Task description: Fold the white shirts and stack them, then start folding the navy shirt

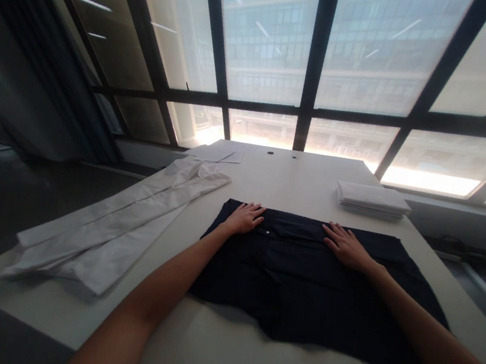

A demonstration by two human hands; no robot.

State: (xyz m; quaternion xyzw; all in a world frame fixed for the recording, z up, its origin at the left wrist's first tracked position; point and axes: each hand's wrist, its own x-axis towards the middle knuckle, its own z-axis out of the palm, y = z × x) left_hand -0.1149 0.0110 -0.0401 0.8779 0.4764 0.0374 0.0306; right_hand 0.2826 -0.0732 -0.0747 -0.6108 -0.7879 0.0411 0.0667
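Note:
A dark navy garment (297, 279) with a small white button lies spread on the white table, its far edge roughly straight and its near edge wavy. Whether it is a shirt or trousers I cannot tell. My left hand (245, 217) rests flat on its far left part, fingers stretched out and a little apart. On the far right part, my right hand (348, 246) lies palm down with fingers spread. Both hands press on the cloth without gripping it. My forearms cover parts of its left and right sides.
A rumpled white garment (131, 215) lies lengthwise along the table's left side. Behind it are some sheets of paper (217, 153). Folded white cloth (372, 199) is stacked at the right edge. The white table (288, 182) reaches toward large windows; a dark curtain (70, 64) hangs at left.

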